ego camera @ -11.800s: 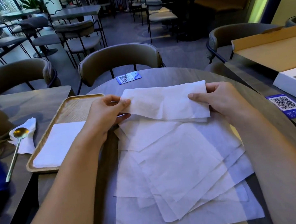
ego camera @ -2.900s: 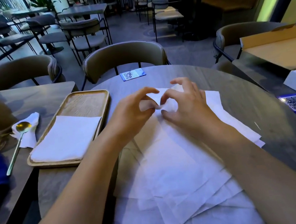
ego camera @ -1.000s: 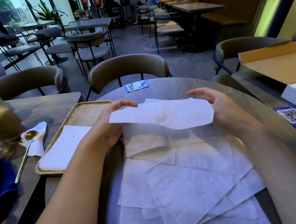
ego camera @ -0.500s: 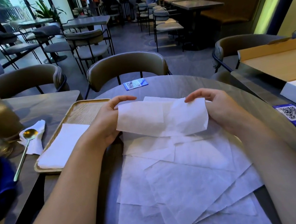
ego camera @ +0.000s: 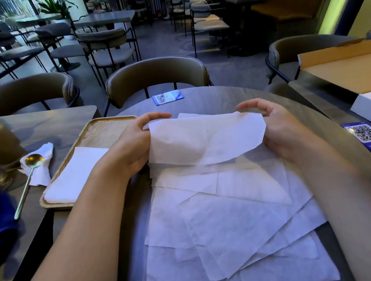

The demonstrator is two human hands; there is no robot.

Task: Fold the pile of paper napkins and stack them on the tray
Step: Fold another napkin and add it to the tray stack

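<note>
Closest to the person, a messy pile of flat napkins (ego camera: 228,224) lies spread on the round table (ego camera: 233,96), the sheets overlapping at odd angles. Just past the pile, the two hands are held apart, above the table. The left hand (ego camera: 133,147) pinches the left edge of one folded napkin (ego camera: 205,140), and the right hand (ego camera: 279,128) grips its right edge, with the fingers curled over the top. The napkin hangs between them in the air, sagging in a curve at the bottom, above the far end of the pile. To the left sits a wooden tray (ego camera: 105,132), resting across the edge of the round table and the table next to it. A neat stack of folded napkins (ego camera: 76,176) lies on the near part of the tray, and the far part of the tray is bare wood. Left of the tray, a gold spoon (ego camera: 28,182) rests on a small white napkin. A blue card (ego camera: 168,97) lies at the far side of the round table, and behind it stands a chair (ego camera: 156,78). On the right is an open box (ego camera: 350,71).
</note>
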